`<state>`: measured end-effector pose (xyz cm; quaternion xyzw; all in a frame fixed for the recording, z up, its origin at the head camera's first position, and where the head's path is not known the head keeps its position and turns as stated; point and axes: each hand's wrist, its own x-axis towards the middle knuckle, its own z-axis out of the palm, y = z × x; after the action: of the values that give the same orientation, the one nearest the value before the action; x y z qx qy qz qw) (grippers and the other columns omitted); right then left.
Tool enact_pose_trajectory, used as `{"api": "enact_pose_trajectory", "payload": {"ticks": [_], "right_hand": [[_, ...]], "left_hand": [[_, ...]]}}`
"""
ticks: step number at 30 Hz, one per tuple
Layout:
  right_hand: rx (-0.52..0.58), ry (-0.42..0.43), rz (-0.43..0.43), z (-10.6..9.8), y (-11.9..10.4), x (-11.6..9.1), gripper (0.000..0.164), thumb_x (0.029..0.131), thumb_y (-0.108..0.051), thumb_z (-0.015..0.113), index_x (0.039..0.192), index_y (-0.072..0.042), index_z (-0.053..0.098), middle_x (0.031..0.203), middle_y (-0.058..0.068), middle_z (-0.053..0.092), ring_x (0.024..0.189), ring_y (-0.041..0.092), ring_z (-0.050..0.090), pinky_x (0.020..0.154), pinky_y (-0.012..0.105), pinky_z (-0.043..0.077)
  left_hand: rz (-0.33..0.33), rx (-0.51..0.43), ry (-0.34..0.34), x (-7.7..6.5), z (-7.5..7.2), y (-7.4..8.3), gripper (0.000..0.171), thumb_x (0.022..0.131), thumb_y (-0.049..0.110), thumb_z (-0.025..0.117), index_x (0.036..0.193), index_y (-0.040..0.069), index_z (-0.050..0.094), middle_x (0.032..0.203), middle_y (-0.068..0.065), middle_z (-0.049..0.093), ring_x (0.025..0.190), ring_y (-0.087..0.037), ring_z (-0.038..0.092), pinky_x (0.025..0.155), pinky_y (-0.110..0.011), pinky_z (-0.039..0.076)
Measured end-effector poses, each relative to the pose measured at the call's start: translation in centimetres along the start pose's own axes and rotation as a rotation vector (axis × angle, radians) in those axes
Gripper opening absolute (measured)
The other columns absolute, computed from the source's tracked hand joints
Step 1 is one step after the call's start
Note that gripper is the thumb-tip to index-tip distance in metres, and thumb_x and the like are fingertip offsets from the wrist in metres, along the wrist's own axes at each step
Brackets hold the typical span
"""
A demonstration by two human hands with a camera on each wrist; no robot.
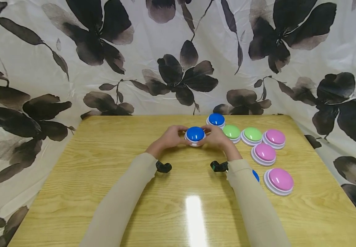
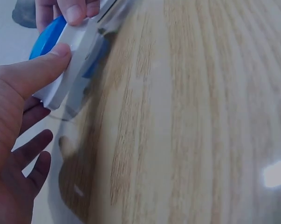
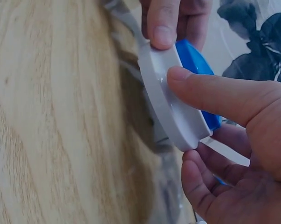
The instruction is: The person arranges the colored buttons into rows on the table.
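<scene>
Between both hands is a round push button (image 1: 195, 134) with a blue dome and a white base, near the far side of the wooden table. My left hand (image 1: 171, 137) pinches the base from the left, its thumb (image 2: 47, 65) lying along the near side in the left wrist view. From the right, my right hand (image 1: 217, 138) grips the same base, thumb (image 3: 205, 88) on the white side wall and fingers beneath the rim. The base is very close to the tabletop; whether it touches I cannot tell.
Another blue button (image 1: 216, 119) stands behind my right hand. To the right are green buttons (image 1: 252, 134) and several pink buttons (image 1: 278, 179). A blue button (image 1: 255, 175) is partly hidden by my right sleeve. Floral cloth (image 1: 171, 37) hangs behind the table (image 1: 103, 164).
</scene>
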<state>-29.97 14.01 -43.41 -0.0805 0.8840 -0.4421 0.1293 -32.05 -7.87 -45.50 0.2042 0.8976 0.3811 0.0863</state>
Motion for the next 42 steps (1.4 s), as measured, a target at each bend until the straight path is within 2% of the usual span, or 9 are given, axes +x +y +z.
{"api": "enact_pose_trajectory", "payload": {"ticks": [7,14,25,32,37,39,42], "right_hand": [[0.004,-0.012,-0.002,0.6,0.5,0.6,0.077,0.071,-0.020,0.088,0.137,-0.004,0.051,0.129,0.016,0.055,0.115,0.033,0.050,0.098,0.045,0.044],[0.010,0.005,0.010,0.8,1.0,1.0,0.076,0.072,-0.017,0.088,0.137,-0.004,0.051,0.127,0.015,0.056,0.111,0.031,0.051,0.096,0.041,0.045],[0.044,0.003,0.022,1.0,1.2,1.1,0.077,0.071,-0.017,0.088,0.137,-0.004,0.051,0.129,0.017,0.054,0.114,0.032,0.050,0.100,0.044,0.042],[0.018,-0.003,0.032,1.0,1.3,1.0,0.079,0.072,-0.021,0.087,0.139,-0.005,0.049,0.132,0.018,0.053,0.116,0.033,0.049,0.102,0.046,0.041],[-0.038,-0.010,0.044,0.5,0.5,0.5,0.084,0.075,-0.026,0.086,0.143,-0.005,0.042,0.137,0.020,0.049,0.123,0.035,0.047,0.103,0.047,0.040],[-0.059,-0.016,0.051,0.1,0.0,-0.1,0.081,0.077,-0.026,0.084,0.143,-0.005,0.042,0.139,0.020,0.048,0.124,0.036,0.046,0.103,0.048,0.040],[-0.088,-0.013,0.017,-0.6,-0.8,-1.2,0.073,0.080,-0.024,0.081,0.141,-0.003,0.046,0.137,0.020,0.049,0.123,0.037,0.047,0.101,0.050,0.041]], "left_hand": [[-0.026,0.036,-0.002,0.1,0.1,-0.6,0.066,0.077,0.034,0.083,0.131,0.004,0.059,0.132,-0.010,0.058,0.126,-0.025,0.048,0.109,-0.040,0.034],[-0.001,0.040,-0.012,0.4,0.4,-0.7,0.068,0.078,0.036,0.083,0.132,0.004,0.058,0.132,-0.010,0.058,0.125,-0.025,0.049,0.108,-0.039,0.035],[-0.048,0.023,-0.015,0.6,0.6,-0.8,0.069,0.078,0.036,0.083,0.133,0.005,0.058,0.135,-0.010,0.056,0.128,-0.025,0.047,0.110,-0.040,0.033],[-0.058,0.007,-0.016,0.5,0.9,-1.0,0.071,0.078,0.037,0.082,0.135,0.005,0.055,0.137,-0.010,0.055,0.129,-0.025,0.045,0.110,-0.040,0.032],[-0.042,0.016,-0.024,0.6,0.5,-0.9,0.075,0.077,0.038,0.083,0.137,0.004,0.053,0.138,-0.011,0.053,0.131,-0.025,0.044,0.111,-0.040,0.031],[-0.038,0.012,-0.032,0.4,0.3,-0.9,0.077,0.077,0.038,0.083,0.138,0.003,0.051,0.139,-0.012,0.052,0.131,-0.026,0.043,0.111,-0.040,0.031],[-0.017,-0.016,-0.014,0.0,0.0,-1.1,0.077,0.079,0.034,0.082,0.139,0.001,0.049,0.139,-0.014,0.051,0.130,-0.028,0.044,0.109,-0.039,0.033]]}}
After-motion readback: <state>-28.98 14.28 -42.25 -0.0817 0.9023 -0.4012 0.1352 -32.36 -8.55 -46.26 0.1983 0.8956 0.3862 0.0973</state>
